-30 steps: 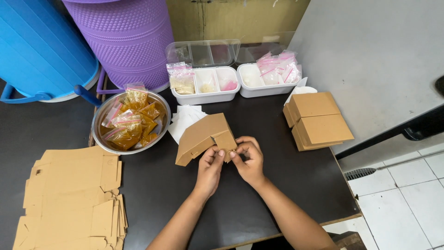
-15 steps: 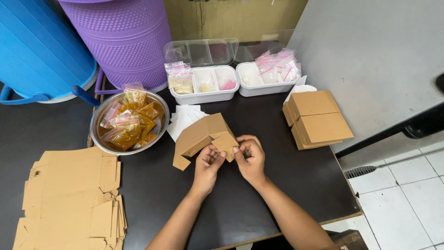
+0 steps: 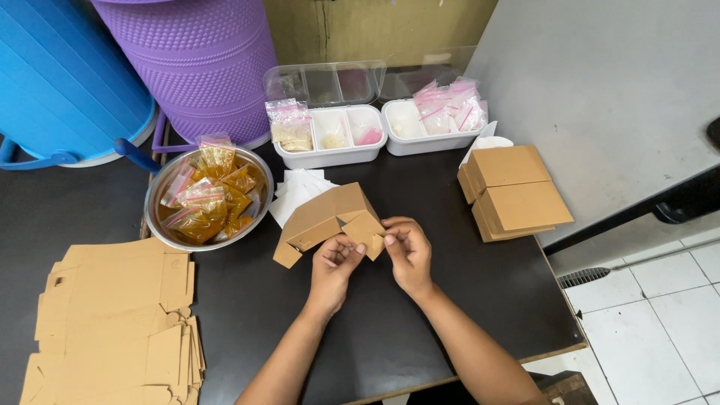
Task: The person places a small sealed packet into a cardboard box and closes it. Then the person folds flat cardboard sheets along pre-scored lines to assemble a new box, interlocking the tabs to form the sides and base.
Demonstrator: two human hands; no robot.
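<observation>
A small brown cardboard box (image 3: pixel 326 217) is held above the dark table (image 3: pixel 480 285), its long side tilted toward the left. My left hand (image 3: pixel 335 264) grips its near end from below. My right hand (image 3: pixel 406 251) pinches the end flap on the box's right side. Both hands touch the box, and its left end flap hangs open.
A stack of flat brown box blanks (image 3: pixel 112 315) lies at the left. A metal bowl (image 3: pixel 206 196) holds several spice sachets. White paper slips (image 3: pixel 300 191) lie behind the box. Two white trays (image 3: pixel 375 127) hold small bags. Two folded boxes (image 3: pixel 514 191) sit at the right. Blue and purple bins (image 3: pixel 135 67) stand behind.
The box has turned and dropped slightly toward me. My right fingers have shifted onto the right end flap, and my left hand has slid under the near end.
</observation>
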